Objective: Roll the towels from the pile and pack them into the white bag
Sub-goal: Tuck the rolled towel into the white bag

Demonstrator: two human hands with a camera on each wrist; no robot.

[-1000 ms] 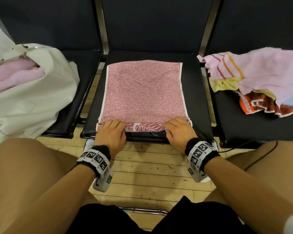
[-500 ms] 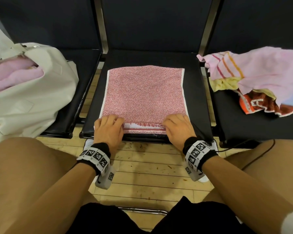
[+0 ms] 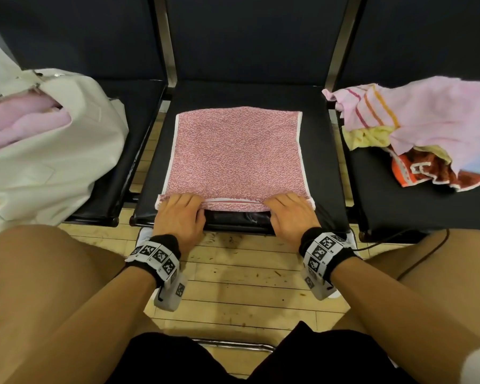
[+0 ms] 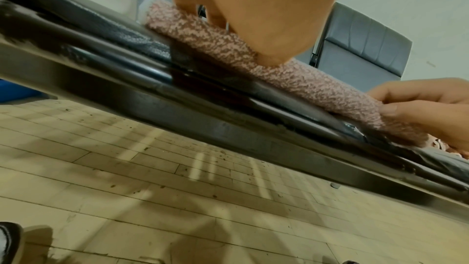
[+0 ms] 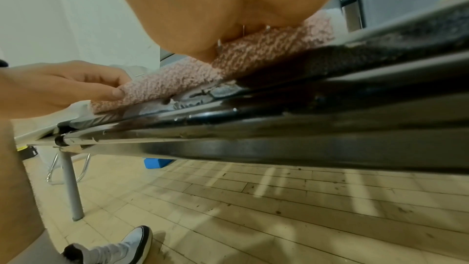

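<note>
A pink-and-red speckled towel (image 3: 237,153) lies flat on the middle black seat (image 3: 326,167), its near edge wound into a thin roll (image 3: 234,204). My left hand (image 3: 181,210) grips the roll's left end and my right hand (image 3: 288,211) grips its right end, fingers on top and thumbs against its near side. The left wrist view shows the roll (image 4: 291,79) with the right hand (image 4: 418,103) pinching its far end. In the right wrist view the left hand (image 5: 63,85) pinches the roll (image 5: 177,81). The white bag (image 3: 47,167) sits on the left seat.
A pink towel (image 3: 20,123) shows in the bag's open mouth. The pile of loose towels (image 3: 427,126) lies on the right seat. My bare knees flank the wooden floor (image 3: 233,289) in front of the seats. Dark seat backs rise behind.
Both hands have turned the near edge over into a roll. The patterned border is now wound in, and the towel's far edge has drawn closer to me.
</note>
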